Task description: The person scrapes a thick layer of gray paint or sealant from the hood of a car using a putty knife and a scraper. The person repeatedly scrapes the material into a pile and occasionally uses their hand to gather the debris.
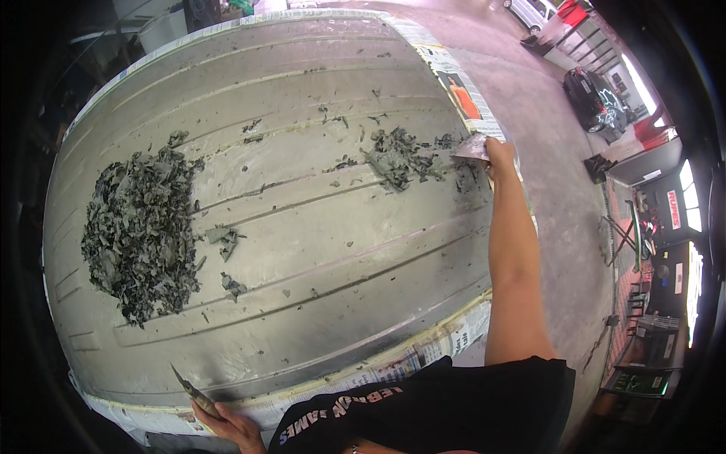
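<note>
At the right side of a vehicle's roof panel [333, 250], my right hand [499, 154] grips a scraper with a wide, pale flat blade [472, 147]. Its blade lies by the panel's edge, beside a smaller heap of loose paint flakes [404, 160]. My right arm is stretched far out. Near the front left edge, my left hand [233, 428] is closed on a slim pointed tool with a thick, dirty handle [201, 399]; its exact kind is unclear. A large pile of grey-green and dark paint flakes [144, 234] lies on the left part of the panel.
Taped newspaper [446, 337] borders the roof panel along its edges. Single flakes [233, 285] are scattered between the heaps. Beyond the concrete floor [560, 227] stand a dark car [595, 98], a light vehicle [532, 13] and workshop equipment on the right.
</note>
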`<state>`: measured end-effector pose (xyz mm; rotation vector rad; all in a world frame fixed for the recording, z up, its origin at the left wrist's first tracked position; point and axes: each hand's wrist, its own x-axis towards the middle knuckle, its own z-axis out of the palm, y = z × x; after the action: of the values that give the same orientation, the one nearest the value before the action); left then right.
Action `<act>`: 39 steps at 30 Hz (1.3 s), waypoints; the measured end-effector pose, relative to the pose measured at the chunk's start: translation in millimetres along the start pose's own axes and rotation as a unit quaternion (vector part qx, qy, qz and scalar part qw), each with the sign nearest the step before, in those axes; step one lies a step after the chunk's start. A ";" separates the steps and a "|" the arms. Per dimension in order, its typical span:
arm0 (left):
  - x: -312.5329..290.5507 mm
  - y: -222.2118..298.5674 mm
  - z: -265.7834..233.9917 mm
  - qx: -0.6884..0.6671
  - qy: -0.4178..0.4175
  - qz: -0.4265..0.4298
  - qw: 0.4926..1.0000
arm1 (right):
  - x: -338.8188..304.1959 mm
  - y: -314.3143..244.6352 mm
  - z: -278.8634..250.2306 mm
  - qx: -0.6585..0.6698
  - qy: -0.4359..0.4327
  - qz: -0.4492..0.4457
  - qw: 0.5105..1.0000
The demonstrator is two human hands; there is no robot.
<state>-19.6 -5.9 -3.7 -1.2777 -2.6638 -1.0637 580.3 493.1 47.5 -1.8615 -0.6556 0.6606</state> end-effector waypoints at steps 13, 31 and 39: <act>0.5 5.5 -4.1 0.011 -0.026 -0.003 1.000 | -52.7 -18.0 26.2 -0.057 -0.034 0.014 0.998; 4.0 13.3 -2.4 -0.041 -0.055 -0.052 0.996 | -38.8 7.5 38.5 -0.073 -0.172 -0.003 0.982; -3.3 1.7 -3.1 -0.044 -0.015 0.002 0.999 | -65.1 -43.9 41.0 -0.086 -0.210 -0.037 0.973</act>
<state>-17.1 -9.2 -1.3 -1.3251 -2.6622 -1.1842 499.7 488.7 84.0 -1.8562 -1.0806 0.9881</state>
